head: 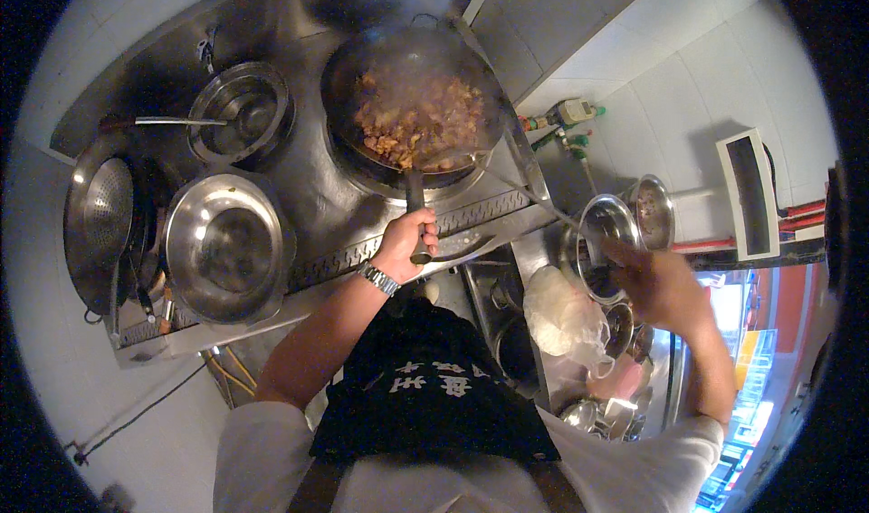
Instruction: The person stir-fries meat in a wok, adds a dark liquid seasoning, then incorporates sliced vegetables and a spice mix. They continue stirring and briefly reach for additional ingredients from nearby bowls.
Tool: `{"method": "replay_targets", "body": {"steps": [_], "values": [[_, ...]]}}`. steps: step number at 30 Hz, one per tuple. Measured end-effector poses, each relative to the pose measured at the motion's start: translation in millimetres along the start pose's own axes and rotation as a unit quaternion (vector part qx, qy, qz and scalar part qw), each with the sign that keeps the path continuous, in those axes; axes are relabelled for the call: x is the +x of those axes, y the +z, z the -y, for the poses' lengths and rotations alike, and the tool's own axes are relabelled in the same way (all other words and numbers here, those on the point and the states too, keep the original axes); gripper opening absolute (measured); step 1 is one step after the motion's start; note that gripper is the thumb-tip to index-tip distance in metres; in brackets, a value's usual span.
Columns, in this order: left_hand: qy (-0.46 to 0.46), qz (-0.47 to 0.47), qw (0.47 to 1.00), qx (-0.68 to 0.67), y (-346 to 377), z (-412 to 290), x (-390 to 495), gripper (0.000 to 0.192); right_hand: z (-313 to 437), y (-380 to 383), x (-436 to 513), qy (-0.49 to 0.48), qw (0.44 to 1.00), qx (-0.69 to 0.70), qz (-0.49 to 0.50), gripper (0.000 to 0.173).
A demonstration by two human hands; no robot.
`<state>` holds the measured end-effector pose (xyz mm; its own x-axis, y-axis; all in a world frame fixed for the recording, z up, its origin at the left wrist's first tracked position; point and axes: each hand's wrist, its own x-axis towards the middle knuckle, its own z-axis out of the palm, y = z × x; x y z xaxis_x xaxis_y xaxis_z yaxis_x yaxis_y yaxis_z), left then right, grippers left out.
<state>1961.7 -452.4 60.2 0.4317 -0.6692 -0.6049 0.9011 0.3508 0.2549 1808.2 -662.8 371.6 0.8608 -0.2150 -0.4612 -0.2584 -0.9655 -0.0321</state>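
Note:
My left hand (409, 241) grips the handle of a dark wok (339, 99), which sits on a round burner of the steel range. Browned, chopped pieces of food (421, 116) fill the middle of the wok, with steam or smoke above them. My right hand (658, 289), blurred, holds the far end of a long-handled ladle (523, 190). Its bowl lies at the wok's near right rim, against the food. Just past my right fingers is a shiny metal bowl (609, 217), partly hidden by the hand.
A steel pot (197, 136) with a handled utensil across it stands at the back left. Nearer are a wide steel basin (178, 255) and a perforated strainer (108, 197). On the right are a plastic bag (557, 309), several bowls, and valved pipes (574, 112) along the wall.

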Motion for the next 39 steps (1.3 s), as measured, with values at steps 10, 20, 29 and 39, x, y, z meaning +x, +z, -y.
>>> {"method": "replay_targets", "body": {"steps": [10,20,29,39], "values": [[-0.018,-0.012,1.0,-0.003,-6,0,6,0.006,-3,102,74,0.001,0.981,0.184,-0.055,0.041],[-0.011,-0.014,1.0,0.017,-4,-3,1,0.008,-66,122,145,0.046,0.878,0.462,-0.118,0.044],[-0.042,0.042,0.998,0.014,-10,-9,2,0.007,-23,159,259,0.117,0.547,0.807,0.187,0.016],[-0.023,0.035,0.999,0.014,-16,-8,7,0.005,-36,72,131,-0.047,0.963,0.255,-0.077,0.046]]}}
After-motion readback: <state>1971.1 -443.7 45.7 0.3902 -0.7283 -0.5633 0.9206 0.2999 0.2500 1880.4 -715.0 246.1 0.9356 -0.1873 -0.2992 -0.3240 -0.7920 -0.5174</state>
